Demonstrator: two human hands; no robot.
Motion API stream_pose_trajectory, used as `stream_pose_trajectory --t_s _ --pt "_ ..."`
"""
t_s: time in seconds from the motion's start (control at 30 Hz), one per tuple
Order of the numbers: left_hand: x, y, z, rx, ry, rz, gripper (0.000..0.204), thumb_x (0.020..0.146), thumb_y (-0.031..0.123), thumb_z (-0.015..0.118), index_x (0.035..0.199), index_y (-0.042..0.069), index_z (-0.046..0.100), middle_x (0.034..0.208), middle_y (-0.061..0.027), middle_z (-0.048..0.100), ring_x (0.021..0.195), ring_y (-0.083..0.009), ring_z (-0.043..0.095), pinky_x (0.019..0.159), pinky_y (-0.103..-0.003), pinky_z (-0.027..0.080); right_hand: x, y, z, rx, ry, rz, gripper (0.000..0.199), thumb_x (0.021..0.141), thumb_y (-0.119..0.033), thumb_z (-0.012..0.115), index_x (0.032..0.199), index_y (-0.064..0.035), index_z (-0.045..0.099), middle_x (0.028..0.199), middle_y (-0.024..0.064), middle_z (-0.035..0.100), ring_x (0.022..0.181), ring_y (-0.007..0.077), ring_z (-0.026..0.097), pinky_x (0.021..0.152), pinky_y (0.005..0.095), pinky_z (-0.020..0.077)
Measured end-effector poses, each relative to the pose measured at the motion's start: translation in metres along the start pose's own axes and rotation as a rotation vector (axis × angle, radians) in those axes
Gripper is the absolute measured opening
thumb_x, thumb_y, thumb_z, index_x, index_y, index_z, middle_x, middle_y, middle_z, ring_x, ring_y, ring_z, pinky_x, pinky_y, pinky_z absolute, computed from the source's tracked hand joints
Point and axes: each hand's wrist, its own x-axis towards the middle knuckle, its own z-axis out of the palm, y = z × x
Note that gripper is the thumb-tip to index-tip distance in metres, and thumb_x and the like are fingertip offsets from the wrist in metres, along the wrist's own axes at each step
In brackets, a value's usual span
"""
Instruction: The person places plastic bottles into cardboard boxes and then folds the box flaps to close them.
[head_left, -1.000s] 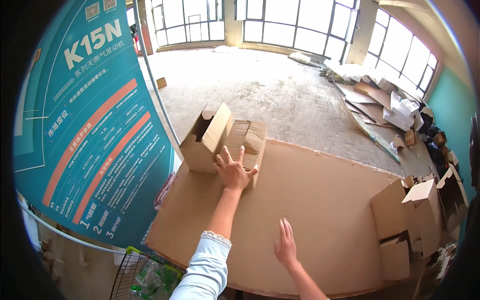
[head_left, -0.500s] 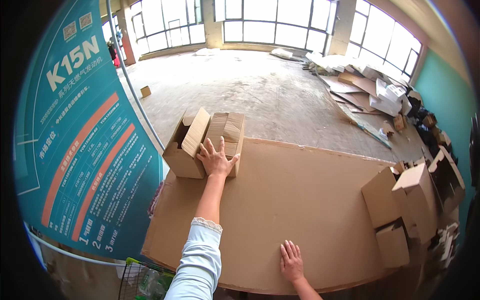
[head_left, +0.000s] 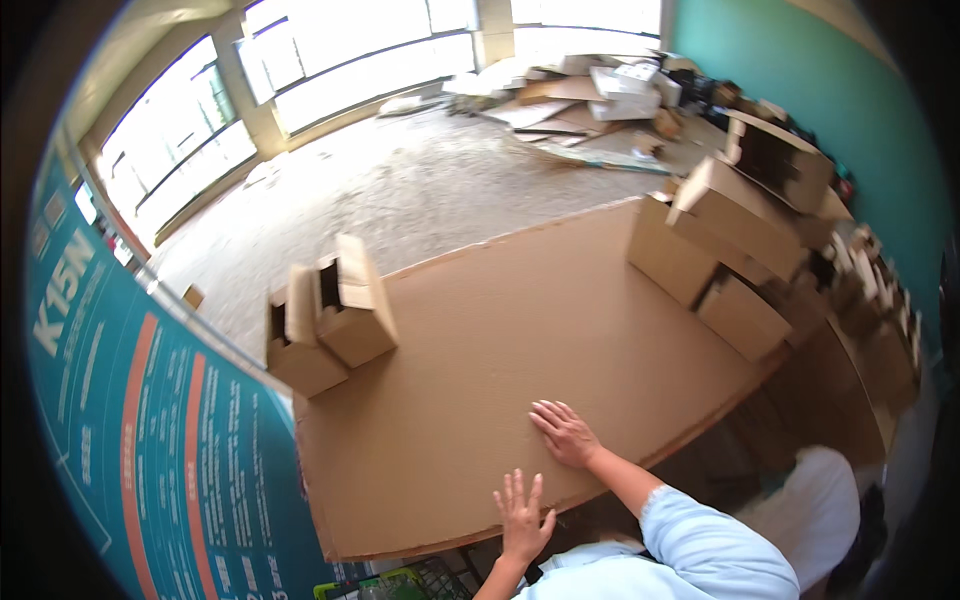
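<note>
Two small brown cardboard boxes stand side by side at the far left of the cardboard-covered tabletop (head_left: pixel 450 330). The left box (head_left: pixel 318 368) and the right box (head_left: pixel 365 335) both show dark openings and raised flaps. My left hand (head_left: pixel 522 518) is over the near edge, fingers spread, holding nothing. Just right of it and farther in, my right hand (head_left: pixel 565 435) rests palm down on the cardboard, its fingers stretched out. Both hands are well apart from the boxes.
Several cardboard boxes (head_left: pixel 745 215) are heaped at the table's right end. A teal printed banner (head_left: pixel 160 450) stands along the left side. Below the near edge is a green-rimmed basket (head_left: pixel 385 582). Flattened cardboard and white scrap (head_left: pixel 570 100) lie on the floor beyond.
My left hand has let go of the right box and drawn back to the near edge. That box's flap now stands up. The view has turned rightward.
</note>
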Motion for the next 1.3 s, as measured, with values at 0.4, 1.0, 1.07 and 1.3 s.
stream_pose_trajectory --t_s 0.4,1.0,1.07,1.3 --pt "-0.027 -0.032 0.011 0.169 0.302 -0.38 0.075 0.075 0.009 0.071 0.143 -0.001 0.041 0.155 -0.0266 0.025 0.145 -0.0429 0.021 0.119 -0.05 0.018 0.017 0.058 -0.129 0.278 0.326 -0.077 0.065 0.08 -0.004 0.063 0.142 -0.0055 0.043 0.146 0.0172 0.043 0.138 0.0345 0.037 0.117 0.0489 0.0258" --pt "0.068 0.056 0.013 0.175 0.286 -0.305 0.071 0.077 0.004 0.068 0.142 0.002 0.041 0.15 -0.0237 0.034 0.134 -0.0429 0.04 0.113 -0.051 0.03 0.011 0.327 -0.518 -0.794 1.109 0.723 0.102 0.072 -0.036 0.078 0.151 -0.0018 0.022 0.143 0.0308 0.038 0.122 0.0434 0.049 0.104 0.0501 0.0405" --pt "0.067 0.055 0.013 0.149 0.321 -0.299 0.071 0.076 0.003 0.067 0.142 0.002 0.04 0.149 -0.0245 0.035 0.133 -0.0425 0.041 0.112 -0.049 0.032 0.01 0.329 -0.511 -0.791 1.071 0.731 0.095 0.074 -0.031 0.075 0.149 -0.0015 0.026 0.141 0.0306 0.041 0.118 0.0411 0.054 0.099 0.0451 0.047" --pt "0.047 0.033 0.013 0.004 0.387 -0.316 0.071 0.076 -0.006 0.061 0.143 -0.001 0.037 0.145 -0.0276 0.038 0.125 -0.0412 0.049 0.101 -0.041 0.048 -0.013 0.333 -0.504 -0.831 1.087 0.748 0.088 0.08 -0.042 0.071 0.146 -0.0011 0.032 0.135 0.0279 0.049 0.115 0.0388 0.057 0.091 0.0455 0.0523"
